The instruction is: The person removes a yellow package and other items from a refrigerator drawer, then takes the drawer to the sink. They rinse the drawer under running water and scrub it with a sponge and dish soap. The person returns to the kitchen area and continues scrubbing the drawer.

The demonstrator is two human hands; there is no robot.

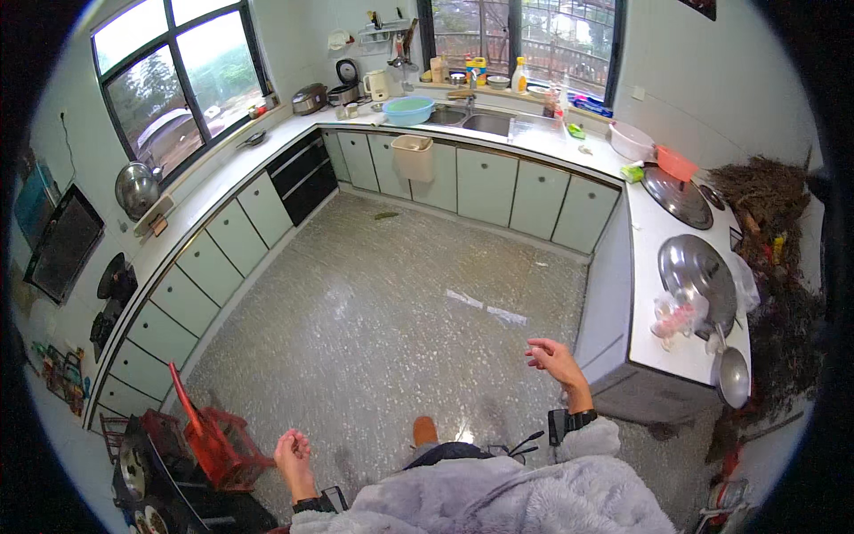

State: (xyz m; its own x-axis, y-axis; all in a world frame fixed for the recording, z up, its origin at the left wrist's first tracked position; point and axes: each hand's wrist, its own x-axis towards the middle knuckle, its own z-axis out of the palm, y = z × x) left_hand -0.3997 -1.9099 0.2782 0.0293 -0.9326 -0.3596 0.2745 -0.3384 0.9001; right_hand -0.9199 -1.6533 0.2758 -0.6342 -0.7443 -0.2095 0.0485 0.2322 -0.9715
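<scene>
My left hand (293, 460) hangs over the floor at the lower left, empty, its fingers loosely curled. Close beside it stands a red wooden chair (217, 444), partly overlapped by dark furniture. On the other side, my right hand (557, 364) reaches forward with bent fingers and nothing in it. Two white strips (486, 307) lie on the speckled floor (373, 314) ahead of that hand. To its right is the end of a white-topped cooking counter (657, 354), bearing a large metal wok lid (697, 277) and a crumpled plastic bag (677, 317).
Pale cabinets (487, 180) line the back and left. A blue basin (408, 110) sits beside the sink (490, 123); a beige bin (412, 159) hangs below. A saucepan (732, 377) overhangs the right counter edge. Dry brushwood (767, 200) is piled behind it.
</scene>
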